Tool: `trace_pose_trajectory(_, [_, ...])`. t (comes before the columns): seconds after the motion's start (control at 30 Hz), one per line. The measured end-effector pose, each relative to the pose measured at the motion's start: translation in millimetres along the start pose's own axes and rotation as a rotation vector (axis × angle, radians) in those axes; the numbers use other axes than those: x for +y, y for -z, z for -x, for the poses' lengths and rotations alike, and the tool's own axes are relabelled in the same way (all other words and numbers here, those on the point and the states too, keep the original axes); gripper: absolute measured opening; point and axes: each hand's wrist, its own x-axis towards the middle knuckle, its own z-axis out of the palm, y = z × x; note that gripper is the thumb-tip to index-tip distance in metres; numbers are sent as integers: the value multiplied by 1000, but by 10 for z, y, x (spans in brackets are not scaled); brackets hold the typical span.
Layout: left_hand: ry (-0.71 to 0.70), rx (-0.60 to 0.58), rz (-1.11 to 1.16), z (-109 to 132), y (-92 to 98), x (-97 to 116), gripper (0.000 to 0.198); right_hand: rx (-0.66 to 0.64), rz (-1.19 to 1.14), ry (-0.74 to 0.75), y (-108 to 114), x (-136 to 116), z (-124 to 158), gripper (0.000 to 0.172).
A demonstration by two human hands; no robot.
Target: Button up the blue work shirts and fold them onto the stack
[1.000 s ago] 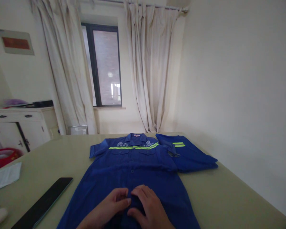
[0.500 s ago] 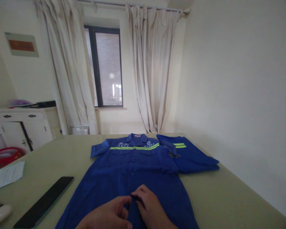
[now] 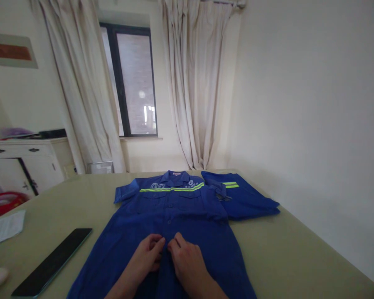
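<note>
A blue short-sleeved work shirt (image 3: 124, 241) lies spread front side up, its collar at the far end and a yellow-green reflective stripe across the chest. My left hand (image 3: 149, 251) has its fingers closed in a pinch on the shirt's front, left of the button line. Just to the right, my right hand (image 3: 187, 255) pinches the cloth along the same front opening. The fingertips of both hands are close together but apart. Any button between them is hidden.
A folded blue garment (image 3: 249, 201) with a reflective stripe lies beyond the shirt's right sleeve. Left of the shirt is a black flat slab (image 3: 54, 261), with a paper sheet (image 3: 6, 226) and a red basket (image 3: 6, 203) further left. The table (image 3: 286, 265) meets the wall at right.
Both hands have moved up the shirt front, away from me, and the left fingers have closed in. The view has shifted slightly right and down.
</note>
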Motion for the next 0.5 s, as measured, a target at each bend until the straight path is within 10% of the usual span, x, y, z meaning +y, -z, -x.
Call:
trace_pose_trajectory(0.23, [-88,-57,24,219,-69,185,53,189,-118,65,44,22,44,15])
trace_pose_trajectory(0.5, [-237,-49,-174,313,-109,264,52,110,-326,-29,144,104,64,16])
